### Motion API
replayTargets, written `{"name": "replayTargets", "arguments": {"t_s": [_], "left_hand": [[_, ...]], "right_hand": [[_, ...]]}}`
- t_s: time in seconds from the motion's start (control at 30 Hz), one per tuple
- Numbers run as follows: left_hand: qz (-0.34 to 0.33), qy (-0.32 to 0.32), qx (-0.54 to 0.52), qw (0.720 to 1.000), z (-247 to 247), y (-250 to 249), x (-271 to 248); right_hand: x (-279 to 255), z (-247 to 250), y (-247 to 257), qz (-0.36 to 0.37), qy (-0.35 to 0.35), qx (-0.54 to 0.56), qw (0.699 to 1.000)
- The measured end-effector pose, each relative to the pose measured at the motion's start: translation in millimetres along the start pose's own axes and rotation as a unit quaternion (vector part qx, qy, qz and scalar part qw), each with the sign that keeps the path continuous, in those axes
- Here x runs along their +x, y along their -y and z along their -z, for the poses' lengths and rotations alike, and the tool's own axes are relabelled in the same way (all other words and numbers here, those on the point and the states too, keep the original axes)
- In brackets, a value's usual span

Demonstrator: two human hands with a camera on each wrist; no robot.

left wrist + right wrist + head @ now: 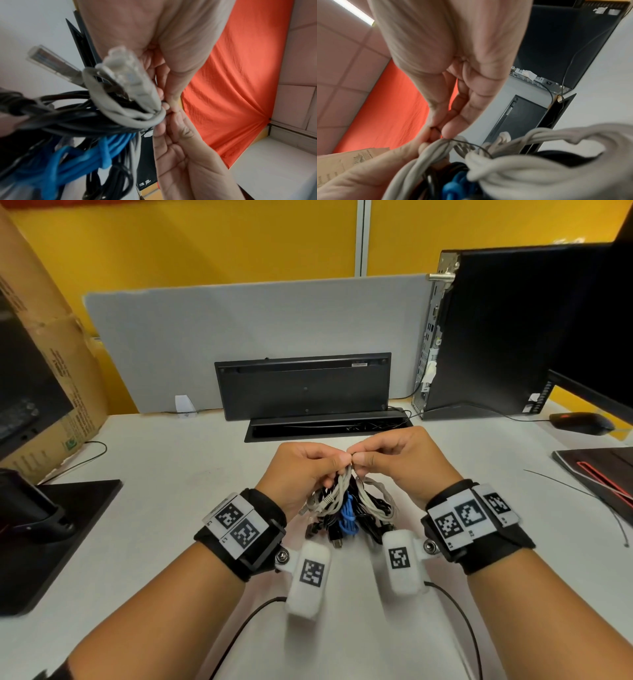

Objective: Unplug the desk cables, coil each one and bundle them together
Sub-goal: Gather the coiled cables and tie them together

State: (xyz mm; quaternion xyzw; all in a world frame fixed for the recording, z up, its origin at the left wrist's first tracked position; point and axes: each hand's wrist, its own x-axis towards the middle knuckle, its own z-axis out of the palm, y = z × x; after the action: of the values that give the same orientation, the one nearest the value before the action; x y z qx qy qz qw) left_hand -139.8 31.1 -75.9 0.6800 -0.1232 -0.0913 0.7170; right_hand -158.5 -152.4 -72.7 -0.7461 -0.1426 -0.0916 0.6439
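A bundle of coiled cables [346,508] hangs above the white desk [171,474] between my hands: grey network cables [130,116], black leads and a blue coil [96,152]. My left hand [334,463] grips the top of the bundle with curled fingers. The right hand [364,458] meets it fingertip to fingertip. Its thumb and forefinger pinch a thin black tie wire [462,142] that runs over the grey cables [522,169]. Clear plugs [46,60] stick out of the bundle. How the tie ends is hidden by the fingers.
A black keyboard [303,385] leans on the grey partition behind an open cable slot [329,424]. A PC tower [496,330], a mouse [580,422] and a loose thin wire [582,494] are on the right. A cardboard box [44,364] and a monitor base [51,535] are on the left.
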Motion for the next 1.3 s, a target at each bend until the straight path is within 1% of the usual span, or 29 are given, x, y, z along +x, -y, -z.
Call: {"name": "replayTargets", "arguments": {"t_s": [0.17, 0.3, 0.37, 0.43, 0.5, 0.6, 0.73, 0.83, 1.0, 1.13, 1.3], "left_hand": [[-0.047, -0.027, 0.051, 0.997, -1.3, -0.1, -1.8], [-0.072, -0.036, 0.078, 0.994, -1.9, -1.0, -4.7], [-0.081, -0.037, 0.086, 0.992, -2.4, -1.5, -5.6], [-0.086, -0.036, 0.099, 0.991, -2.8, -2.1, -5.8], [-0.090, -0.038, 0.109, 0.989, -3.0, -2.4, -5.7], [-0.093, -0.043, 0.112, 0.988, -3.5, -2.6, -6.0], [-0.098, -0.044, 0.113, 0.988, -4.1, -2.7, -6.6], [-0.101, -0.040, 0.123, 0.986, -3.6, -3.9, -5.9], [-0.114, -0.034, 0.140, 0.983, -3.2, -4.6, -5.4], [-0.132, -0.033, 0.150, 0.979, -3.6, -3.3, -4.8], [-0.158, -0.026, 0.186, 0.969, -3.7, -1.3, -2.8]], "right_hand": [[-2.1, -5.0, 3.0, -0.060, -0.021, 0.075, 0.995], [0.4, -5.9, 8.2, -0.098, -0.016, 0.083, 0.992], [3.9, -6.9, 9.9, -0.109, -0.022, 0.044, 0.993], [8.2, -7.5, 11.9, -0.119, -0.017, -0.043, 0.992], [12.0, -7.6, 15.0, -0.132, 0.002, -0.120, 0.984], [16.0, -8.6, 22.4, -0.157, 0.037, -0.167, 0.973], [18.4, -12.1, 31.8, -0.213, 0.080, -0.131, 0.965], [19.6, -12.9, 34.8, -0.211, 0.081, -0.106, 0.968], [20.8, -11.1, 30.9, -0.190, 0.064, -0.091, 0.975], [20.0, -14.4, 25.5, -0.182, 0.035, -0.088, 0.979], [21.4, -18.4, 25.3, -0.218, -0.004, -0.042, 0.975]]}}
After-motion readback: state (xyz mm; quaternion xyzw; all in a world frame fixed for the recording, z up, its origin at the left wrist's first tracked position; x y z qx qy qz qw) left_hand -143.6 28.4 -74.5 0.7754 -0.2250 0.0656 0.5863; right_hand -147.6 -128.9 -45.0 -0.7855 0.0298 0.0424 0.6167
